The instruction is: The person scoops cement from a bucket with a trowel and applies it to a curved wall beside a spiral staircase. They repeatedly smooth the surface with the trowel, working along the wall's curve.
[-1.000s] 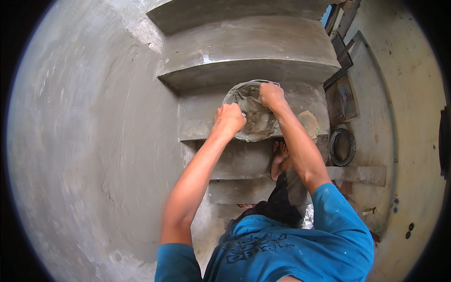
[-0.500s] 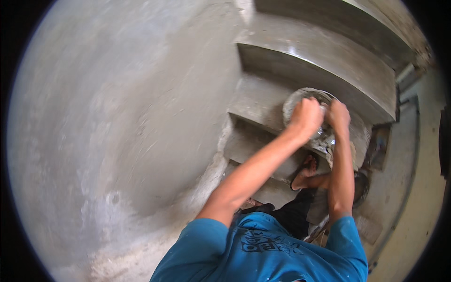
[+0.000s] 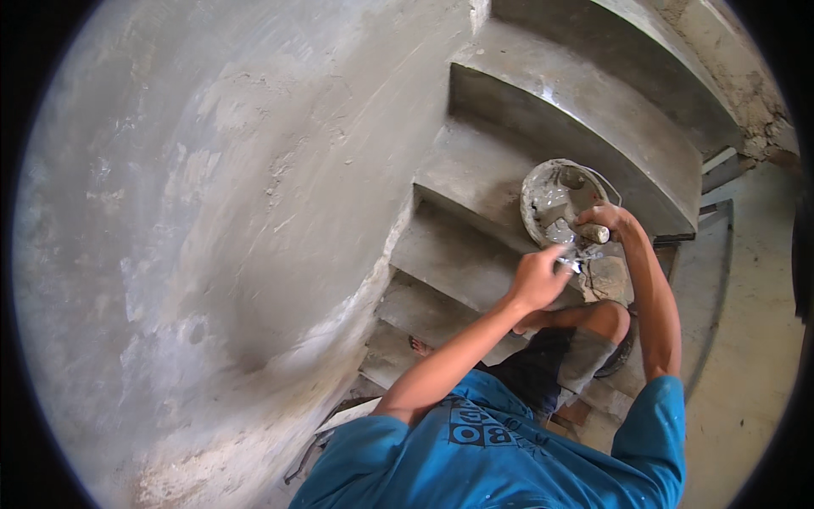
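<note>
A mortar-crusted bucket [image 3: 527, 204] stands on a concrete stair tread, with wet grey mortar inside. My right hand [image 3: 612, 219] is over its right rim, closed round the pale, stubby handle of a trowel [image 3: 597, 233]. The blade end points into the bucket and is hard to make out against the mortar. My left hand [image 3: 539, 278] is just off the near side of the bucket, thumb and forefinger apart, slightly blurred, with nothing visible in it. A thin wire bail [image 3: 612, 188] hangs at the bucket's right side.
Curved concrete steps [image 3: 577, 93] rise beyond the bucket, and more steps [image 3: 449, 246] descend at its left. A grey plastered wall [image 3: 254, 187] fills the left. A rough tan slab [image 3: 605, 278] lies close to the bucket. My bent knee [image 3: 609, 321] is below it.
Both hands were close together over the bucket. The left has drawn back toward me and opened; the right has come lower, where the handle in it now shows.
</note>
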Demonstrator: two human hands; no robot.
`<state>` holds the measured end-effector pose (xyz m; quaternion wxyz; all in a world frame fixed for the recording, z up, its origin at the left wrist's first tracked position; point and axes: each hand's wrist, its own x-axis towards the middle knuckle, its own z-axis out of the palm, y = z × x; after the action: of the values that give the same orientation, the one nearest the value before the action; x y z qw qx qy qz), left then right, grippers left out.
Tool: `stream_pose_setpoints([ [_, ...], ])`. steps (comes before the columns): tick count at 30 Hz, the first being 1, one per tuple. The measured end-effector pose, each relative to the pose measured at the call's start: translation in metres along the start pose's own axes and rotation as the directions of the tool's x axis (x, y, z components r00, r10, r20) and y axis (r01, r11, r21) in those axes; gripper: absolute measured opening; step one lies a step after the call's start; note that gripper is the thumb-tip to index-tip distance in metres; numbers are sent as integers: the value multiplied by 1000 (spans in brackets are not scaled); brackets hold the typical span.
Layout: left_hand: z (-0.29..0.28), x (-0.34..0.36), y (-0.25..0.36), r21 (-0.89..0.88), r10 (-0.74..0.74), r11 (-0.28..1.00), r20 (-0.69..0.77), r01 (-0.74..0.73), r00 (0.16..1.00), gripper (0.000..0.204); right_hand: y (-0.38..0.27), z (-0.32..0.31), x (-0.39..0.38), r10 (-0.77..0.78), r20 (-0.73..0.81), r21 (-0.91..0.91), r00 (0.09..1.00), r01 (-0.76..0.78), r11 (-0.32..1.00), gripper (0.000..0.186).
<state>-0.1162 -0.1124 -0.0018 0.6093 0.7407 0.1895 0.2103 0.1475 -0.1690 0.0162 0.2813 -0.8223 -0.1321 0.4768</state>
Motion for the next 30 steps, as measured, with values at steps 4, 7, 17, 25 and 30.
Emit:
stream_pose_setpoints([
  [4, -22, -12, -70, -302, -436, 879, -197, 369, 878, 61, -35, -23, -39, -207, -18, -760, 978, 121, 639, 44],
  [7, -24, -1, -109, -714, -609, 542, 30, 443, 793, 73, -48, -30, -63, -103, -57, -876, 993, 0, 483, 38],
  [17, 4, 18, -123, -843, -412, 264, 341, 469, 845, 92, -7, -4, -37, -304, -53, -950, 951, 46, 310, 30],
  [25, 9, 22, -117, -860, -443, 208, 343, 467, 828, 102, 9, -6, -12, -243, -54, -874, 969, 72, 481, 36],
  [30, 9, 25, -118, -847, -457, 223, 347, 483, 819, 105, 22, 0, -5, -348, 73, -884, 935, 222, 410, 40],
])
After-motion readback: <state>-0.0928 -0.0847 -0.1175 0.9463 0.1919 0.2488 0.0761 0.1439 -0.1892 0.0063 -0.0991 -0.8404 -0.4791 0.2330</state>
